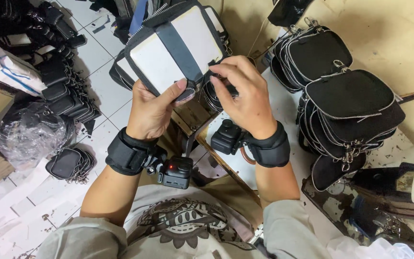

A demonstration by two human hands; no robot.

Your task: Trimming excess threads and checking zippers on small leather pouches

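1. nearest the camera, at six o'clock, lies the person's grey-sleeved top with a dark round print (180, 225), both forearms rising from it.
2. each wrist wears a black strap; a small black camera (176, 171) hangs under the left one and another small camera (227, 136) sits by the right one.
3. the left hand (152, 112), just left of centre, has its fingers closed on the lower corner of a white-and-black pouch (173, 45), thumb pressed over the zipper edge.
4. the right hand (245, 96), just right of centre, has its fingertips pinched together on the pouch's black zipper end, touching the same corner.
5. the pouch is held up in the air at twelve o'clock, tilted, a black strap running down its white panel.
6. at three o'clock, a stack of finished black zippered pouches (348, 112) rests on a worn white table (283, 103), with a second stack (312, 52) beyond it at one o'clock.
7. at nine o'clock, on the white tiled floor (101, 91), a row of black pouches (65, 84) runs up to eleven o'clock; a smaller bundle (70, 164) lies at eight o'clock beside crumpled clear plastic (27, 134).
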